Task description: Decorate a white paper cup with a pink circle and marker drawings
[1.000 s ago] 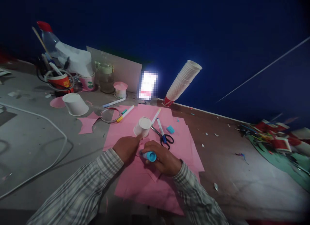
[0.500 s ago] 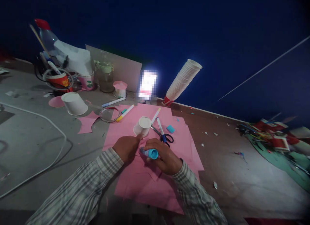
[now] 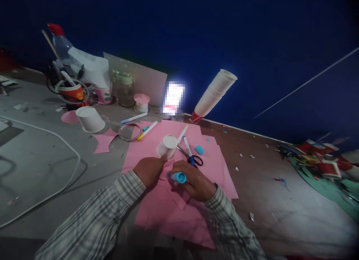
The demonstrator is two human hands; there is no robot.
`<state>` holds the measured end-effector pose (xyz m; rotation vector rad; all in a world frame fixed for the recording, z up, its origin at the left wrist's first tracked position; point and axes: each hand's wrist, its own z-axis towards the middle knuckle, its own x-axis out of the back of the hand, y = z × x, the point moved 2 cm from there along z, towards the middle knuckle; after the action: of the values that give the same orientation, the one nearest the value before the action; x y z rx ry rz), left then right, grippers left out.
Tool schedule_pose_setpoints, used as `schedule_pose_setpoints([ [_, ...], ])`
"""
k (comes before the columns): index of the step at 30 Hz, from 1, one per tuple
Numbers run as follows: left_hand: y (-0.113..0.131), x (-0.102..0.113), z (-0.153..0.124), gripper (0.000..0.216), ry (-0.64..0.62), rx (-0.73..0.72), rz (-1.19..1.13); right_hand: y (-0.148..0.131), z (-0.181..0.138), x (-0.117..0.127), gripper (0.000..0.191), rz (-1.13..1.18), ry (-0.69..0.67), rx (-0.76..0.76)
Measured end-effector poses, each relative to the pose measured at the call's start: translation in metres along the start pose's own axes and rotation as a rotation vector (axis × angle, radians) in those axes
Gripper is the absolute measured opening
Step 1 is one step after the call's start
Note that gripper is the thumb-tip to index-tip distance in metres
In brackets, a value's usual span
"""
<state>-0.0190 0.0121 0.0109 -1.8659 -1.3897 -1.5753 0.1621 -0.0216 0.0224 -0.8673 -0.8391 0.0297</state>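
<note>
My right hand (image 3: 196, 182) is closed around a blue glue stick (image 3: 179, 177), its hollow base toward me and its other end down near the pink paper. My left hand (image 3: 150, 171) pinches the edge of a pink paper piece (image 3: 166, 174), fingers partly hidden. Just beyond my fingertips stands a white paper cup (image 3: 167, 145), upside down. To its right lie black-handled scissors (image 3: 198, 161) and a blue-capped marker (image 3: 189, 149). A blue glue stick cap (image 3: 199, 149) rests beside them on the stacked pink sheets (image 3: 218, 178).
Another upturned paper cup (image 3: 90, 120), a pink paper cutout (image 3: 105, 142) and a roll of tape or wire (image 3: 129, 132) lie left. A leaning stack of cups (image 3: 214, 93) stands at the wall. A white cable (image 3: 74, 170) crosses the left. Cluttered green mat (image 3: 316, 185) at right.
The glue stick has shifted slightly to the right in my right hand. My left hand stays on the paper. The whole view has moved a little.
</note>
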Motion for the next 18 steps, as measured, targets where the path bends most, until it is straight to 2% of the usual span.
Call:
schedule_pose_setpoints([
  [3,-0.002,-0.002,0.000,0.045,0.009,0.009,-0.003,0.003,-0.007,0.016,0.019,-0.027,0.023,-0.021],
  [6,-0.005,-0.004,0.001,0.044,0.018,0.002,-0.004,0.005,-0.013,0.028,0.021,-0.010,0.144,-0.054],
  [9,-0.005,-0.003,0.002,0.049,0.002,0.004,0.024,0.004,-0.014,0.027,0.024,0.028,0.241,-0.065],
  [12,-0.003,-0.001,0.002,0.054,-0.010,-0.004,0.038,0.003,-0.008,0.009,0.023,0.046,0.179,-0.013],
  [15,-0.003,0.000,0.002,0.049,-0.017,-0.009,0.042,0.004,-0.002,-0.007,0.024,0.050,0.101,0.032],
  [18,-0.003,-0.002,0.002,0.043,-0.009,-0.008,0.036,0.007,0.000,-0.008,0.020,0.009,0.051,0.062],
])
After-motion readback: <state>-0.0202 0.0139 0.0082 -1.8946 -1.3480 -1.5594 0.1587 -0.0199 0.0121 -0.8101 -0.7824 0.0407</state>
